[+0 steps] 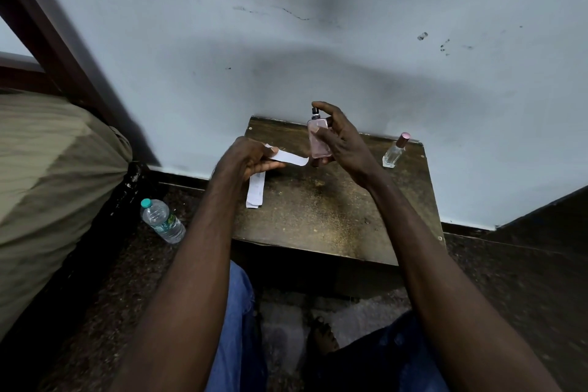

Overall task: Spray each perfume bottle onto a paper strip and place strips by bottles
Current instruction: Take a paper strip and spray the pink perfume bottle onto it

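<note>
My right hand (342, 140) holds a pink perfume bottle (318, 140) upright above the small wooden table (334, 216), with the index finger resting on its black nozzle. My left hand (251, 156) pinches a white paper strip (291, 157) whose free end points at the bottle, just left of it. A small pile of spare white strips (256, 189) lies on the table under my left hand. A second, clear bottle with a pink cap (396, 151) stands at the table's back right.
The table stands against a pale blue wall (318, 41). A plastic water bottle (162, 221) lies on the dark floor to the left, beside an olive cloth bundle (47, 184). My knees in blue jeans (235, 328) are below the table's front edge.
</note>
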